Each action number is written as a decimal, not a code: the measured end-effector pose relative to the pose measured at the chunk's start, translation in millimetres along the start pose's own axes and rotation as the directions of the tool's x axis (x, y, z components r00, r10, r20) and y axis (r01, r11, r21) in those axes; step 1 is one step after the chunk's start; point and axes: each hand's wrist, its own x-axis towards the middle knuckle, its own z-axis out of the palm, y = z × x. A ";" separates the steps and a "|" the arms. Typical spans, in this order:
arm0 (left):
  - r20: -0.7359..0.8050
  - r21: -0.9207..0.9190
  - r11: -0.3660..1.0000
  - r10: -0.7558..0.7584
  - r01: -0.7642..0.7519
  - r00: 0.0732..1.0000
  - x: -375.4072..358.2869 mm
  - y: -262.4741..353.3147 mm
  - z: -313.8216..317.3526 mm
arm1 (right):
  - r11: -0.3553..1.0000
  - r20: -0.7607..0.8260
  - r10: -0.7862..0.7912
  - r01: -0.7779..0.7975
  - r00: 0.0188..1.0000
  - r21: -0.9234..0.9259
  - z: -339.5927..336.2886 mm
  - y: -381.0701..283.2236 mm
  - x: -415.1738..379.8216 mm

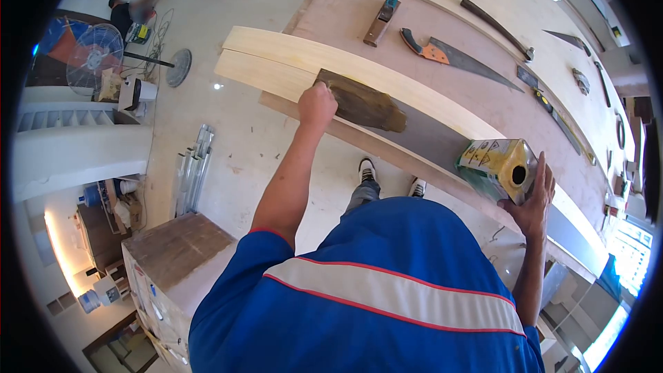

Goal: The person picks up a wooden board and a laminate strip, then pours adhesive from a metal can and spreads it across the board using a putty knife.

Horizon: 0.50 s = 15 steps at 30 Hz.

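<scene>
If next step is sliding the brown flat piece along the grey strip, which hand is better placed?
Likely the left hand: it holds the brown flat piece by one end, at the grey strip; the right hand holds the metal can.

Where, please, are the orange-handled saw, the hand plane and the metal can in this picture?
Orange-handled saw (460,60), head view: on the blade.
Hand plane (380,23), head view: on its body.
Metal can (485,156), head view: on the printed side.

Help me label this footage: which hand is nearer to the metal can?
Right. The right hand is against the side of the metal can; the left hand is farther off, gripping the end of the dark, flat piece.
</scene>
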 end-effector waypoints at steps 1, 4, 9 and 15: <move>-0.021 -0.028 1.000 0.001 -0.002 1.000 -3.2 5.8 3.5 | 1.000 0.003 0.002 -0.002 1.000 0.015 -1.7 -0.5 0.4; -0.066 -0.072 0.997 -0.009 0.004 0.998 -18.2 23.8 11.7 | 0.998 -0.021 -0.029 0.030 0.999 0.050 -3.0 5.5 -1.7; -0.016 -0.094 0.995 -0.029 0.028 0.999 -50.0 78.3 18.2 | 0.988 -0.112 0.004 0.014 0.994 0.155 -15.5 43.1 -13.9; 0.076 -0.095 0.995 0.039 -0.031 0.996 -98.7 173.8 46.2 | 0.987 -0.214 0.065 -0.032 0.975 0.157 -41.2 124.4 -42.8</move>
